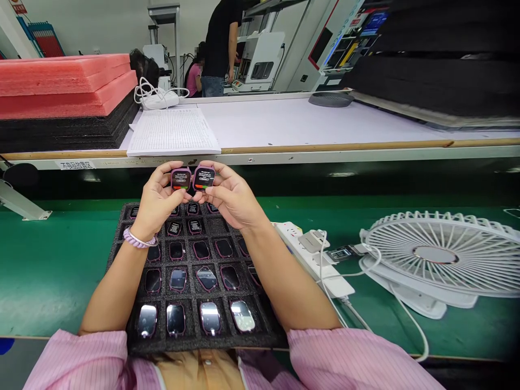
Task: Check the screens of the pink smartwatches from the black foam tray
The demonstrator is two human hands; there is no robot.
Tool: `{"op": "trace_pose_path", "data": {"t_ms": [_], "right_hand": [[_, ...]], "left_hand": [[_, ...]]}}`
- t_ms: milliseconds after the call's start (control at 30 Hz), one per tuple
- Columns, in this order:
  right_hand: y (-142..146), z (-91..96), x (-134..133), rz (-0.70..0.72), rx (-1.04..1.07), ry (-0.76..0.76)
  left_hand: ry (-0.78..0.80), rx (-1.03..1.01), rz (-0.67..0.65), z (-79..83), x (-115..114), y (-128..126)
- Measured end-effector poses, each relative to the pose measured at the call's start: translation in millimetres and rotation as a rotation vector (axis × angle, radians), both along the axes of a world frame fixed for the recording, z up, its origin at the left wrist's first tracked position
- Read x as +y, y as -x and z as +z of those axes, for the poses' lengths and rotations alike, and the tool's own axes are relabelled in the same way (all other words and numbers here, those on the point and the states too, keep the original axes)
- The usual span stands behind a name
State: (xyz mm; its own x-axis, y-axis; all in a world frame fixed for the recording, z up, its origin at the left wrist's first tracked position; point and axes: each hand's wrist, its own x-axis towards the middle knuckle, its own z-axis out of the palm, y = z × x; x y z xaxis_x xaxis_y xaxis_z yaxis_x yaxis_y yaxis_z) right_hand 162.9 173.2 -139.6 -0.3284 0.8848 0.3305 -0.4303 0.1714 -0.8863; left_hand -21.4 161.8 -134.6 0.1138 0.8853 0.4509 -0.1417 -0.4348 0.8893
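My left hand [158,200] pinches a purple-framed smartwatch body [181,180] by its edges, its lit screen facing me. A second smartwatch [203,177], tilted slightly, is gripped between the thumb and fingers of my right hand [231,195]. Both dark screens show white text, a grey button and a coloured band at the bottom; the text is too small to read surely. The two watches are held side by side above a black foam tray [190,300]. Its compartments hold several similar watches [230,277], some with lit text screens in the far rows.
A white power strip [312,260] with cables and a white fan [439,254] stand to the right on the green bench [52,260]. Above, a shelf carries pink foam [65,81], printed sheets [174,132] and black foam [439,65]. People are in the background.
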Motion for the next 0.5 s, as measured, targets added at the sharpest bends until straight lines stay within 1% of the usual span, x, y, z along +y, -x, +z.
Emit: {"op": "trace_pose_path", "data": {"t_ms": [233,500], "right_hand": [[-2.0,-1.6,0.0,-0.001,-0.029,-0.032],[-0.4,0.8,-2.6,-0.010,-0.023,-0.040]], "left_hand": [[-0.020,0.028,0.013,-0.5,-0.4,0.1],[-0.031,0.023,0.035,0.7,-1.4,-1.5]]}}
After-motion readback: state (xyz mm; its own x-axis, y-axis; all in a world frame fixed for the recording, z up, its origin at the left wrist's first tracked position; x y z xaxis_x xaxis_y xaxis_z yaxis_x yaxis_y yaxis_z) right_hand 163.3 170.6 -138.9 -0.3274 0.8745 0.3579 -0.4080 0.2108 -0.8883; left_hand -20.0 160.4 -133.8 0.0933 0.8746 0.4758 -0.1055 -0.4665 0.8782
